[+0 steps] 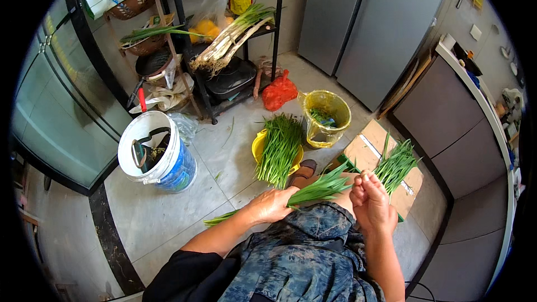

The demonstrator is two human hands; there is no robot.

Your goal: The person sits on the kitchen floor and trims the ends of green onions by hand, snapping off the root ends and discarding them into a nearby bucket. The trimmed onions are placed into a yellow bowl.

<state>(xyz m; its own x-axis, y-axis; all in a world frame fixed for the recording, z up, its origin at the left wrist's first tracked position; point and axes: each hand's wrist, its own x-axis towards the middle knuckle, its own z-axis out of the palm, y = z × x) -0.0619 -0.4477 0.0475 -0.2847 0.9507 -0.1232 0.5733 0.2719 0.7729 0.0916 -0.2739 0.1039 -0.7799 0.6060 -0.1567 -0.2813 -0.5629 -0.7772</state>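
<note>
A bunch of garlic chives (321, 188) lies across my lap, held by my left hand (270, 205). Its pale stalk ends stick out past my left wrist, and the leaf tips point to the right. My right hand (373, 203) is raised beside those tips with thumb and fingers pressed together; nothing shows between them. Close to it, a loose pile of chives (396, 165) rests on a flat cardboard box (365, 140). On the floor in front of me, a yellow basin (256, 149) carries a big heap of chives (280, 149).
A bin with a yellow liner (342, 107) stands behind the basin, next to a red plastic bag (280, 92). To the left is a white and blue bucket (178, 167). A black rack (207, 105) bears scallions (228, 44). Grey cabinets (457, 117) line the right side.
</note>
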